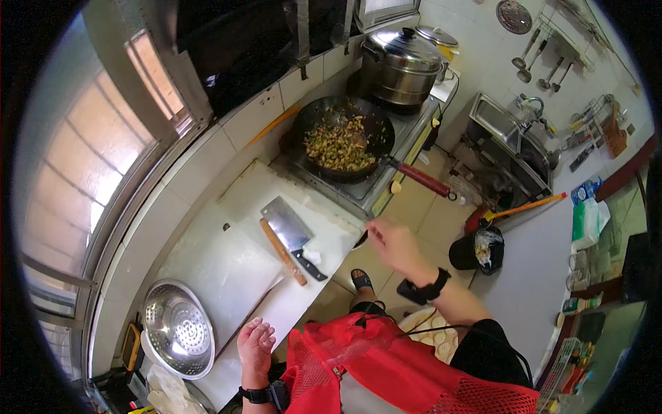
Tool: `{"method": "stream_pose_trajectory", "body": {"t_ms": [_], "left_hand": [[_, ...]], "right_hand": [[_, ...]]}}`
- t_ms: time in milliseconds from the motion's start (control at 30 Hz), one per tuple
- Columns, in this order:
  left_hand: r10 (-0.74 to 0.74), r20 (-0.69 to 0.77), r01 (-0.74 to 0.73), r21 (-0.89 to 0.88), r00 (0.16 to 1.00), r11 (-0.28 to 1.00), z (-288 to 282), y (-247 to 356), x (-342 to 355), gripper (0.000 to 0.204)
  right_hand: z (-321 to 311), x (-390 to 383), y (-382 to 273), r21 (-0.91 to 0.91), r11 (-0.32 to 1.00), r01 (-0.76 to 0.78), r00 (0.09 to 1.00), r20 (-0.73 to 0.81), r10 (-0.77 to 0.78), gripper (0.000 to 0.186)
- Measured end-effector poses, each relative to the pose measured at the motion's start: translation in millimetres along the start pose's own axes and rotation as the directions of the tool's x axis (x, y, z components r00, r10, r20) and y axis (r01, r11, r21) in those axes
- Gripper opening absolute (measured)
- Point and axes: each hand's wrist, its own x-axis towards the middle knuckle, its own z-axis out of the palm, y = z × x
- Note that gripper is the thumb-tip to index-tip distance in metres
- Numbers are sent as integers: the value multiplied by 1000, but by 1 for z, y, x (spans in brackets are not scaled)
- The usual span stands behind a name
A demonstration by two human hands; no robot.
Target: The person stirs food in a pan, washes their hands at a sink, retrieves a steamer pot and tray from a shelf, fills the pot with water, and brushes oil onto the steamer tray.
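Note:
My left hand [256, 345] hovers by the counter's near edge, fingers loosely bent and slightly apart, holding nothing visible. My right hand [392, 243] is raised just past the counter corner, below the stove front. Its fingers are curled together; whether anything is between them is hidden. On the white counter [200, 241] lie a cleaver [287, 224] with a black handle and a wooden rolling pin [281, 251] beside it. A black wok [383, 131] with a red handle sits on the stove, holding chopped green and brown food [339, 146].
A steel colander [181, 330] stands at the counter's left end. Behind the wok is a lidded steamer pot [401, 69]. To the right are a steel sink [495, 121], a black bin [465, 252] and a broom with an orange handle [527, 205]. Ladles [525, 52] hang on the wall.

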Motion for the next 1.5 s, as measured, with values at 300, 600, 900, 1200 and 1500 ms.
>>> {"method": "stream_pose_trajectory", "body": {"t_ms": [300,600,900,1200,1500], "left_hand": [[-7,2,7,-18,1000,1000,152,-25,46,13],[26,-99,-27,-6,995,1000,182,-35,70,16],[61,-252,-89,-102,966,991,218,-51,80,11],[60,-266,-132,-262,962,956,283,-106,87,12],[70,-309,-131,-180,949,975,291,-103,94,9]], "right_hand": [[-70,151,81,-793,578,194,979,122,-162,28],[-110,209,97,-772,430,469,880,367,-301,15],[-185,300,95,-720,266,640,699,402,-592,14],[-161,351,159,-682,243,690,697,535,-478,9],[-182,311,157,-780,233,582,738,385,-554,4]]}}
